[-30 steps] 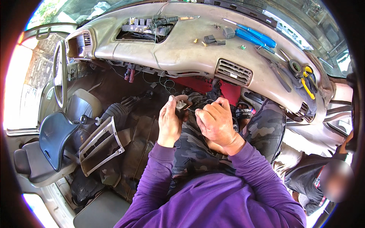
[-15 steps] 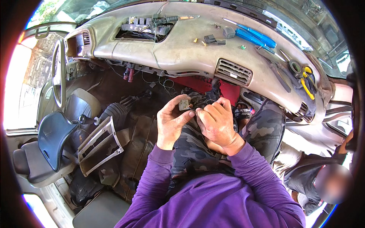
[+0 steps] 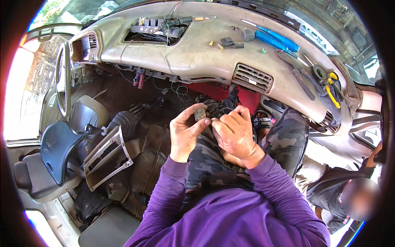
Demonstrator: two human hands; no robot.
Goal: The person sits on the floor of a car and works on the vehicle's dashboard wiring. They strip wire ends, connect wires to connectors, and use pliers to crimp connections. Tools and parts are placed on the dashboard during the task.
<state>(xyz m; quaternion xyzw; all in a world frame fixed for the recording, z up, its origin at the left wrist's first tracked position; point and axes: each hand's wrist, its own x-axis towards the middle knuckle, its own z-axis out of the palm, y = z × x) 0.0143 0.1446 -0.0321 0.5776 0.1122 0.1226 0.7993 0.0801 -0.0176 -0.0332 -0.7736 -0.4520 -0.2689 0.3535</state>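
Observation:
My left hand is closed, pinching a small beige block-shaped connector between thumb and fingers. Right beside it, my right hand is closed in a pinch, its fingertips almost touching the left thumb. A thin wire seems to run from the connector into the right fingers, though most of it is hidden there. Dark cabling hangs below the dashboard just beyond both hands, which are held above my camouflage-trousered lap.
On the beige dashboard lie blue screwdrivers, yellow-handled pliers, tape and small black relays. Loose wire dangles at its front. A removed trim frame lies left, by the gear lever. Another person is at right.
The connector has tilted slightly in my left fingers. My right hand has barely shifted, still pinching close beside it.

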